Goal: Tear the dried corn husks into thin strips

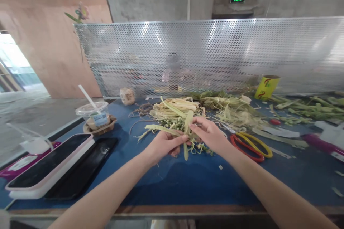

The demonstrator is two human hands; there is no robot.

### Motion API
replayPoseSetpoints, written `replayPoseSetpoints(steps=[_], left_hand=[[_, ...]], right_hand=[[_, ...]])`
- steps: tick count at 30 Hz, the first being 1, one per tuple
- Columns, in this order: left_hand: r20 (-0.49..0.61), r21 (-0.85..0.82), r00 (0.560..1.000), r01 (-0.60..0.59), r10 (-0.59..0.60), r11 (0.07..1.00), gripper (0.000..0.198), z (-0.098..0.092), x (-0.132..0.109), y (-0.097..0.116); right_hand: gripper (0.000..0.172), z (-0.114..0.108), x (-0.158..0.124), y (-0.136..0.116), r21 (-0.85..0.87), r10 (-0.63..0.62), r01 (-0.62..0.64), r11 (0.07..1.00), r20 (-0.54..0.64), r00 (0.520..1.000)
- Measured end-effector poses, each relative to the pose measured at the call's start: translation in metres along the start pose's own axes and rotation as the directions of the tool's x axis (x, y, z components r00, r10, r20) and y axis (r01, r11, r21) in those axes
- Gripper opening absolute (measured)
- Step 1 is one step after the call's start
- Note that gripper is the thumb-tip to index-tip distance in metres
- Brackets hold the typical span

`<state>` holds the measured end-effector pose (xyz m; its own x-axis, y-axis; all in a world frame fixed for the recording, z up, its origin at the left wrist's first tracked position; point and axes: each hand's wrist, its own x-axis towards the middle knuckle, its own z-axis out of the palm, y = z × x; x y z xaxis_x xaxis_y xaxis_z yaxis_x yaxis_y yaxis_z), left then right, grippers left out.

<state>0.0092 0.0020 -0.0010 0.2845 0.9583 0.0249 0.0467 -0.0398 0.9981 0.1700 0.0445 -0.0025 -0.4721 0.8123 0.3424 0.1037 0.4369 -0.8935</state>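
Note:
Pale green corn husk strips (189, 121) cross each other between my two hands above the blue tabletop. My left hand (165, 146) pinches them at the crossing with thumb and fingers, and one strip sticks out to its left. From the other side, the thumb and fingertips of my right hand (209, 133) close on the upright strip. Just behind the hands lie small leafy green sprigs (172, 123) and a bundle of yellowish husk strips (180, 105). Scissors (251, 146) with red and yellow handles rest beside my right forearm.
A plastic cup (98, 116) with a straw, a pink-edged phone (51, 162) and a black phone (83, 170) are at left. Loose husks (233, 111), a yellow roll (267, 87) and green stems (309, 105) lie at right. Perforated metal panels (172, 53) close off the back.

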Motion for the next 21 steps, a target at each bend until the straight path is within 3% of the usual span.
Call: replayPoseSetpoints(steps=[6, 16, 18, 21], left_hand=[[-0.046, 0.088, 0.996, -0.072, 0.076, 0.993, 0.021, -0.002, 0.0, -0.001], [-0.038, 0.05, 0.999, -0.037, 0.039, 0.998, 0.025, -0.006, -0.001, 0.001], [-0.052, 0.049, 0.999, -0.007, 0.009, 0.999, 0.033, -0.008, 0.0, 0.003], [-0.025, 0.055, 0.999, 0.024, -0.022, 0.998, 0.037, -0.008, 0.0, 0.004]], right_hand=[[0.01, -0.009, -0.006, -0.009, -0.275, -0.101, 0.108, 0.955, 0.04, 0.994], [0.008, -0.016, -0.006, -0.014, -0.377, -0.17, 0.173, 0.91, 0.041, 0.985], [0.017, -0.014, -0.006, -0.013, -0.415, -0.148, 0.159, 0.896, 0.059, 0.987], [0.029, -0.009, -0.003, -0.009, -0.408, -0.011, 0.052, 0.912, 0.102, 0.995]])
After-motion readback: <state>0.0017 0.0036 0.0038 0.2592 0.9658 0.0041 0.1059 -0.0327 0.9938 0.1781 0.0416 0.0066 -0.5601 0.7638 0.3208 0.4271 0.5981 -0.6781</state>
